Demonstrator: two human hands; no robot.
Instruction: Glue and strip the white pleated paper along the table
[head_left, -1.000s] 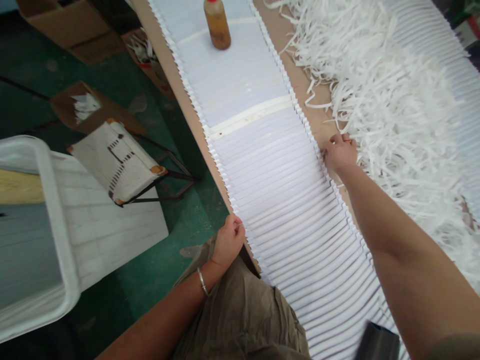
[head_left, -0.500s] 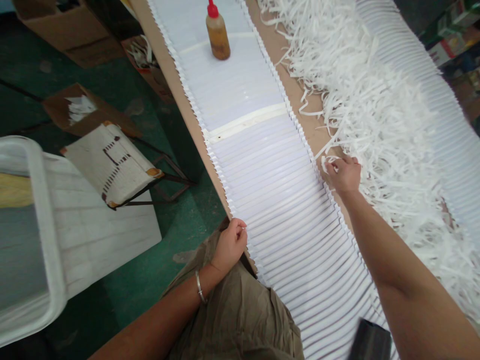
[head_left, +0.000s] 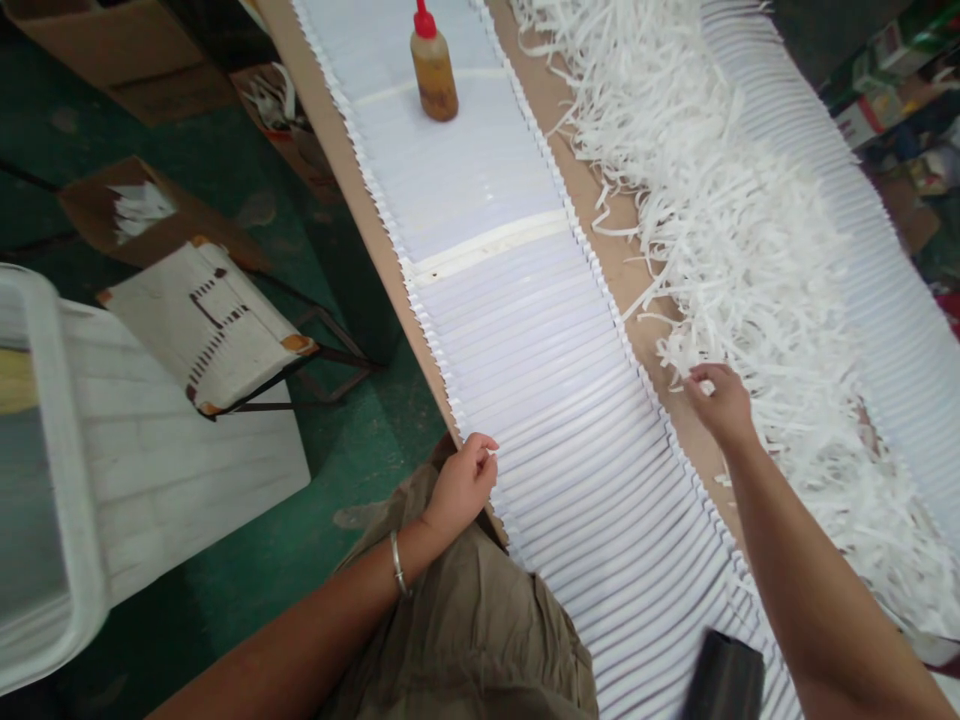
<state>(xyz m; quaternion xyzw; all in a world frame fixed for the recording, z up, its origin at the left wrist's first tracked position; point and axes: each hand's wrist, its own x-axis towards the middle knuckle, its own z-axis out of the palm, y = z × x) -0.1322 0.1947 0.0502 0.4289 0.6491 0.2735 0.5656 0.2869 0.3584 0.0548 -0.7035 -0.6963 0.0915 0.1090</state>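
Note:
My left hand (head_left: 466, 482) rests at the near edge of a long band of overlapping white strips (head_left: 540, 350). Its fingers are curled in, and what they hold, if anything, is too small to make out. My right hand (head_left: 721, 402) is beyond the band's far edge, beside a heap of loose white paper-like strips (head_left: 780, 270). Thumb and forefinger are bent together there. A bit of white shows by the fingertips, but I cannot tell whether it is gripped. A few curled strips lie just beyond them.
A red-capped bottle of amber liquid (head_left: 435, 75) stands on the band. A dark block (head_left: 724, 680) lies at its near end. Left of the table are a stool (head_left: 210, 325), cardboard boxes (head_left: 127, 60) and a white plastic tub (head_left: 82, 450).
My right hand has moved away from the band's far edge, toward the right and nearer me, and white strips now lie by the heap. My left hand has hardly moved.

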